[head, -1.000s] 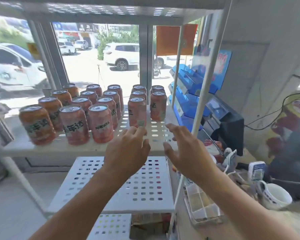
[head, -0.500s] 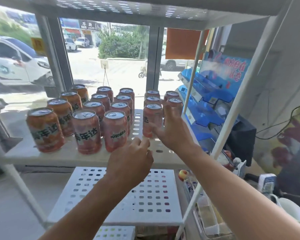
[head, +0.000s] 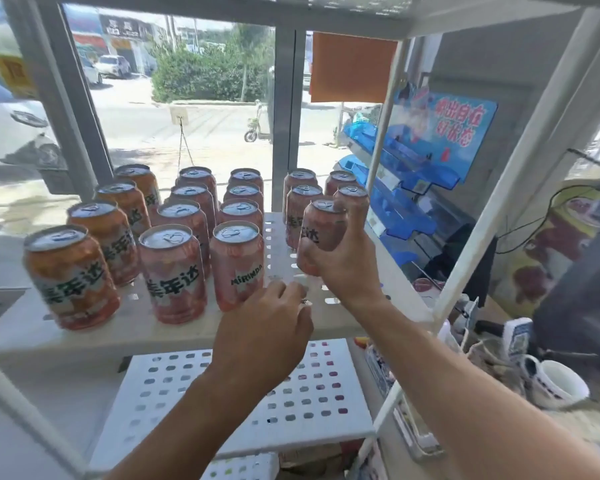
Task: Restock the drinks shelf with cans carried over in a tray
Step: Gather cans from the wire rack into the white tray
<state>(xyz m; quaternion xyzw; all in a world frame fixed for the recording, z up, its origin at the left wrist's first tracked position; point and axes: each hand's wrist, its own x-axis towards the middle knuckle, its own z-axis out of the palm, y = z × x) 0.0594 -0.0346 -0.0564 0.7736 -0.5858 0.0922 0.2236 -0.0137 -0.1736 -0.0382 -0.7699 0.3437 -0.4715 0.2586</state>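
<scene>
Several orange soda cans point(head: 172, 271) stand in rows on the white perforated shelf point(head: 136, 329). My right hand point(head: 347, 268) grips one orange can point(head: 321, 230) at the front of the right-hand rows; the can tilts slightly and its base sits low over the shelf. More cans point(head: 300, 199) stand just behind it. My left hand point(head: 264, 330) hovers at the shelf's front edge, in front of the gap between the can rows, fingers loosely curled and holding nothing. No tray is in view.
A white upright post point(head: 471, 258) bounds the shelf on the right. Below is another perforated shelf point(head: 312, 393). To the right are a blue display rack point(head: 413, 188), cables and a white mug point(head: 561, 386). A window with a grey frame point(head: 283, 126) lies behind the cans.
My right hand reached forward to the right rows and closed round a can, which now tilts in its grip. My left hand stayed near the shelf's front edge.
</scene>
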